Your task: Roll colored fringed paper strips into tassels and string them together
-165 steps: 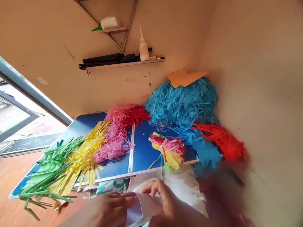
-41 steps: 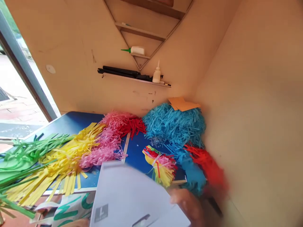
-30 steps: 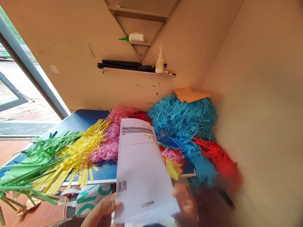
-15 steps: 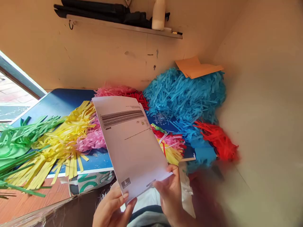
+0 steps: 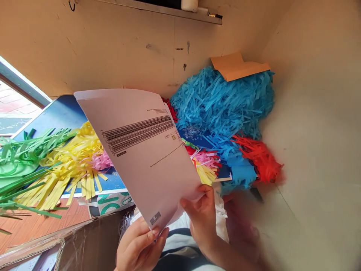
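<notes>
A white printed paper sheet (image 5: 149, 180) with a large barcode is held up in front of me over the blue table. Its printing is upside down to me, and another layer of paper shows behind its right edge. My left hand (image 5: 141, 241) pinches the near left corner between thumb and fingers. At the near right corner, my right hand (image 5: 201, 218) grips the same sheet, thumb on top. Beyond it lie yellow paper fringe (image 5: 80, 158), pink fringe (image 5: 102, 161) and a multicoloured fringe bundle (image 5: 207, 165), partly covered by the sheet.
A big blue fringe heap (image 5: 222, 101) with orange paper (image 5: 239, 69) on top stands against the wall. Red fringe (image 5: 259, 158) hangs at the right, green fringe (image 5: 25, 154) at the left. Below is a cardboard box (image 5: 87, 244). A shelf (image 5: 158, 9) is overhead.
The sheet's far end has come up and swung left, so it looks larger and hides more of the table. My hands keep their hold. The view has dipped lower.
</notes>
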Available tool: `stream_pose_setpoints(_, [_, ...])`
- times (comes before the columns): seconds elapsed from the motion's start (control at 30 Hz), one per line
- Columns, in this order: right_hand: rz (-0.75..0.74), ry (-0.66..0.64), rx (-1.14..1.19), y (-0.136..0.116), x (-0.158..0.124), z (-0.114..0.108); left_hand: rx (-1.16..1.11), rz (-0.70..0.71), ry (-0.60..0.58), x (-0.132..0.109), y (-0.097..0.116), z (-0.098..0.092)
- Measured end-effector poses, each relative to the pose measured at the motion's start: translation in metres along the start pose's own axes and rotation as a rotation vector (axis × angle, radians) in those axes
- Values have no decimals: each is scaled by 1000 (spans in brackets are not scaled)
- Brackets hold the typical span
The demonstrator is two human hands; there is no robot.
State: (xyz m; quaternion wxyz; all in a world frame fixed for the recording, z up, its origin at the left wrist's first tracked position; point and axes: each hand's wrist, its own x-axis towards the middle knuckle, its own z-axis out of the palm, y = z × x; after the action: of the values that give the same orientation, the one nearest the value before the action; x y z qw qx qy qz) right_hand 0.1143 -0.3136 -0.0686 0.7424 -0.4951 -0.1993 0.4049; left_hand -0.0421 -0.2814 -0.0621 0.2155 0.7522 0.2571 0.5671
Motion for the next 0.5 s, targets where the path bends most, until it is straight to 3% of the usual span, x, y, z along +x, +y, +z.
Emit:
stream_pose_setpoints(0.13, [-25, 29, -18, 3, 1, 1, 20, 75, -32, 15, 10, 2])
stream_pose_setpoints(0.27, [-100, 58, -30, 4, 3, -4, -32, -7, 14, 6, 14, 9])
stream_pose_setpoints(0.37, [-133, 46, -37, -2, 5, -17, -150, -290, 226, -8, 16, 15])
stream_pose_setpoints(0.43, [-56, -23, -45, -5, 6, -26, -237, -556, 360, -14, 17, 18])
stream_pose_setpoints(0.5, [57, -88, -62, -5, 6, -29, -311, -715, 398, -15, 16, 21])
